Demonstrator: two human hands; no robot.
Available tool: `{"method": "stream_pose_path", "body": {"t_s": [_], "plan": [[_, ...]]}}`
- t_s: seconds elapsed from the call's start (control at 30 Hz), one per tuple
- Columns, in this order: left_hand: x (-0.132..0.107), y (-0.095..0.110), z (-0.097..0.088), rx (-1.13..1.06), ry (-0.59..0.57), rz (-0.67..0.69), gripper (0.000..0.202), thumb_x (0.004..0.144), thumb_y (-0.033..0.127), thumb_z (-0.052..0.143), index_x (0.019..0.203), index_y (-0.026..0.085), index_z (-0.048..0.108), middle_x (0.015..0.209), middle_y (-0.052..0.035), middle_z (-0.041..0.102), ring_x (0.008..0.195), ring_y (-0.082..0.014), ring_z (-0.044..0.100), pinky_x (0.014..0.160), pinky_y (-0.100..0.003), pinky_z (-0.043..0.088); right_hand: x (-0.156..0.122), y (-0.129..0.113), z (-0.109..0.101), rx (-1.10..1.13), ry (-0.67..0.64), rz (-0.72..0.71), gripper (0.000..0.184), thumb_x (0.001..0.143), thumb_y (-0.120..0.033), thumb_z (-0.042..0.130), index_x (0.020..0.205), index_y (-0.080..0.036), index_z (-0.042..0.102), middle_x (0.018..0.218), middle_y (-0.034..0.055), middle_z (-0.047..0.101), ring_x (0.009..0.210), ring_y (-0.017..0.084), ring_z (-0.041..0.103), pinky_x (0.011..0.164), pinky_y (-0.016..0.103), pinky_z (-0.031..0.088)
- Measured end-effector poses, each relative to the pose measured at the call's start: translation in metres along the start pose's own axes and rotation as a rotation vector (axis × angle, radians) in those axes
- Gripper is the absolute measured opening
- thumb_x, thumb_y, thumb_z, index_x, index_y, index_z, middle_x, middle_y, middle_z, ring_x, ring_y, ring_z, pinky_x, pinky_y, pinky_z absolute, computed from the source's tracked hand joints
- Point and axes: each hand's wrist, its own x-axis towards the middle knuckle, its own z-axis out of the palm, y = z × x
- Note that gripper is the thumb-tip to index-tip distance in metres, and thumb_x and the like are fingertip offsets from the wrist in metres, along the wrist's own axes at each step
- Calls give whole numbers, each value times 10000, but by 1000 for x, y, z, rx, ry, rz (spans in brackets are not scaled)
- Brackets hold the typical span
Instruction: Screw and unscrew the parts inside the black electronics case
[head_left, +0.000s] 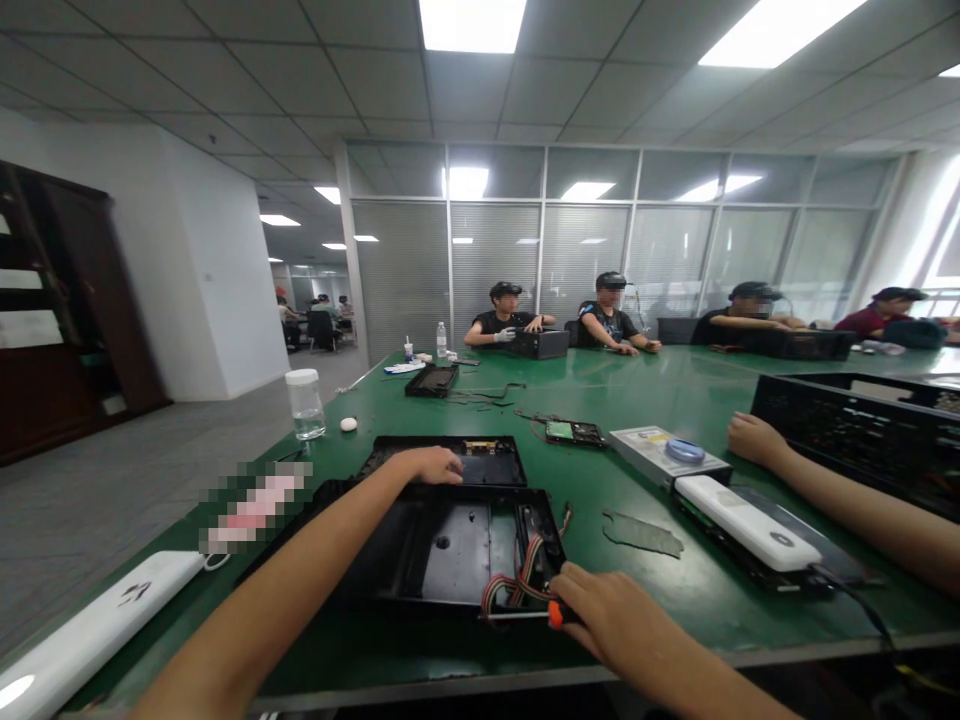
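Note:
A black plastic casing (427,560) lies on the table before me, its inside facing up, with a metal plate (466,545) in it. My left hand (433,465) reaches across to its far edge, fingers curled there; the fingertips are partly hidden. Just beyond, a second black panel (491,462) touches or nearly touches this edge. In my right hand (607,610) is a screwdriver (556,613) with an orange-and-black handle. Its shaft points left along the casing's near right corner, beside striped ribbon wires (517,582).
To the right lie a grey metal drive (664,450) with a blue tape roll (685,451), a white power bank (746,520) and a torn grey strip (642,534). Another person's arm (810,475) rests by a large black chassis (855,430). A clear jar (306,405) stands left.

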Motion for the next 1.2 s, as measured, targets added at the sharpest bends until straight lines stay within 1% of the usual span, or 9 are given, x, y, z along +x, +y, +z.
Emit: {"method": "stream_pose_path", "body": {"t_s": [0.2, 0.37, 0.47, 0.57, 0.7, 0.83, 0.97, 1.07, 1.2], "plan": [[14, -2, 19, 26, -85, 110, 235, 727, 216, 554, 946, 177, 631, 790, 2, 643, 671, -118, 560, 573, -166, 386, -16, 17, 6, 16, 24, -66, 202, 733, -164, 564, 907, -256, 518, 857, -7, 587, 701, 159, 565, 561, 261, 343], [9, 3, 2, 215, 54, 186, 273, 684, 148, 590, 953, 188, 623, 925, -37, 636, 836, -161, 566, 720, -205, 406, -12, 21, 17, -18, 110, 82, 132, 742, -145, 545, 837, -236, 538, 829, 10, 580, 717, 168, 559, 586, 258, 360], [-4, 12, -24, 211, 123, 216, 270, 712, 181, 590, 981, 192, 612, 969, -42, 625, 913, -168, 550, 800, -216, 386, 13, 31, 17, -21, 89, 79, 51, 774, -205, 532, 817, -218, 557, 817, 20, 586, 725, 166, 566, 608, 249, 375], [-28, 31, -47, 215, 131, 240, 265, 731, 206, 583, 995, 214, 605, 986, -27, 619, 936, -175, 538, 829, -233, 368, 54, 48, 16, 6, 58, 58, 140, 811, -301, 499, 856, -198, 584, 841, 47, 603, 751, 173, 580, 644, 246, 392], [-73, 70, -56, 217, 159, 203, 267, 755, 246, 560, 1022, 251, 580, 1014, -13, 597, 953, -185, 518, 818, -254, 359, 111, 76, 25, 55, 89, 46, 194, 810, -325, 498, 913, -195, 599, 907, 76, 621, 835, 207, 576, 711, 272, 413], [-119, 101, -41, 202, 108, 169, 201, 758, 236, 549, 954, 235, 592, 932, -20, 608, 878, -184, 541, 771, -261, 368, 135, 103, 39, 49, 92, -59, 179, 810, -220, 467, 904, -172, 611, 969, 95, 608, 860, 204, 570, 737, 284, 427], [-149, 111, -15, 202, 33, 153, 139, 758, 206, 530, 874, 228, 602, 846, -31, 623, 804, -190, 565, 711, -273, 383, 126, 131, 44, -25, 159, -168, 373, 785, -227, 487, 1155, -180, 491, 1217, 114, 448, 896, 191, 555, 729, 293, 446], [-155, 113, 4, 228, -2, 184, 124, 755, 184, 512, 829, 224, 603, 800, -39, 631, 773, -202, 578, 673, -285, 394, 112, 159, 40, -18, 213, -73, 411, 769, -209, 501, 1179, -211, 474, 1187, 90, 456, 863, 175, 559, 735, 293, 445], [-146, 116, 18, 248, -21, 221, 130, 743, 157, 502, 796, 218, 604, 774, -51, 637, 741, -208, 589, 634, -285, 406, 103, 187, 36, 151, 317, 88, 240, 803, -262, 469, 1002, -196, 586, 1039, 70, 538, 859, 175, 544, 786, 306, 414]]}}
